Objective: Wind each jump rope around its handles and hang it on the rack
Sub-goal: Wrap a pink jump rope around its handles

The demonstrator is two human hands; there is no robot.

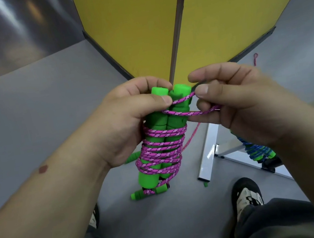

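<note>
Left hand: my left hand (123,124) grips the two bright green foam handles (164,117) side by side, nearly upright, with the fingers curled behind them and the thumb pressing on the front near the top.
Right hand: my right hand (232,101) pinches the pink-and-white braided rope (163,149) between thumb and index finger, just beside the top of the handles; the other fingers are curled under a second strand of the same rope.
Rope on the handles: many turns of the rope are wound around the middle and lower part of both handles, close to each other; two looser strands cross the upper part and go to my right hand.
Free part of rope: one thin strand hangs from under my right hand down toward the floor, behind the bundle.
Handle ends: the small green end caps (150,192) with a short piece of rope between them show under the bundle.
Second rope: a blue-and-white rope wound on green handles (259,150) is at the right, partly hidden by my right forearm, near a white metal frame (208,151); I cannot tell if it hangs or lies.
Floor: the grey smooth floor (26,121) is under everything, and one more green handle (132,157) shows behind my left hand.
Background: two yellow panels with dark edges (227,12) stand in front of me.
Feet: my dark shoes with white parts (247,195) are at the bottom.
</note>
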